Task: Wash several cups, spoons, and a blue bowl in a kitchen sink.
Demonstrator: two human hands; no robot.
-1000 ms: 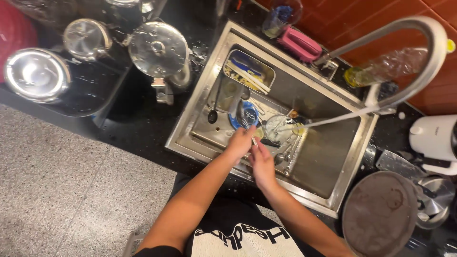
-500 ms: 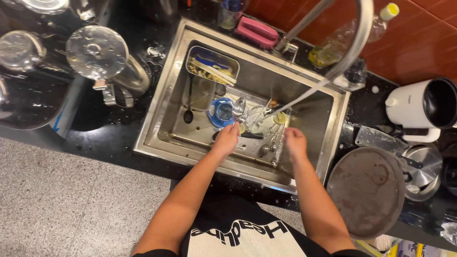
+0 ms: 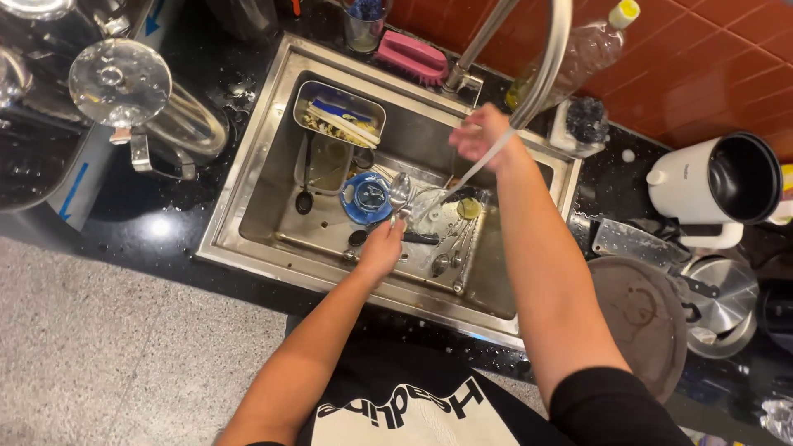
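- The left hand (image 3: 382, 245) pinches a spoon (image 3: 399, 192) by its handle, bowl up under the water stream (image 3: 462, 183), over the sink (image 3: 273, 132)
- The right hand (image 3: 481, 132), fingers spread and holding nothing, reaches toward the faucet (image 3: 541, 74)

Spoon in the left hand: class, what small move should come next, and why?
Probably shift the spoon slightly right into the water stream. The left hand holds it upright over the sink, just left of where the water lands, while the right hand is up at the tap.
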